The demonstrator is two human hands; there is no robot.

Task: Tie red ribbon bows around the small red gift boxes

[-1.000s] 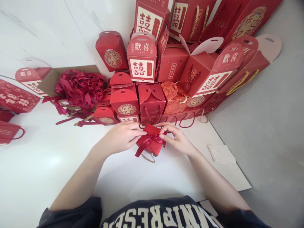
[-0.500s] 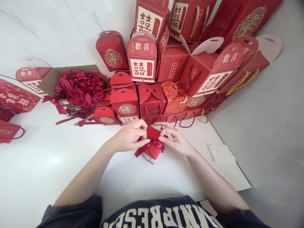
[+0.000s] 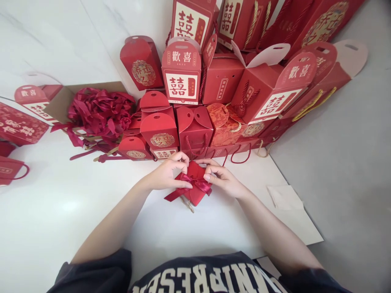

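A small red gift box (image 3: 196, 194) rests on the white tabletop (image 3: 45, 219) in front of me, tied with a dark red ribbon bow (image 3: 191, 183). One ribbon tail trails off to its lower left, and a gold cord handle sticks out under it. My left hand (image 3: 167, 173) curls round the box's left side, fingers pinching the ribbon at the bow. My right hand (image 3: 221, 177) is closed on the right loop of the bow, its fingers bent over the box's far edge.
Behind the box stands a crowd of red paper gift boxes and bags (image 3: 183, 73) with gold and white characters. A cardboard box of loose red ribbons (image 3: 97, 110) lies at the left. More red bags (image 3: 18, 126) sit at the far left. White paper sheets (image 3: 285, 197) lie to the right.
Both hands drew closer together on the bow and shifted slightly away from me. The box turned a little, and the ribbon tail now stretches further to the lower left.
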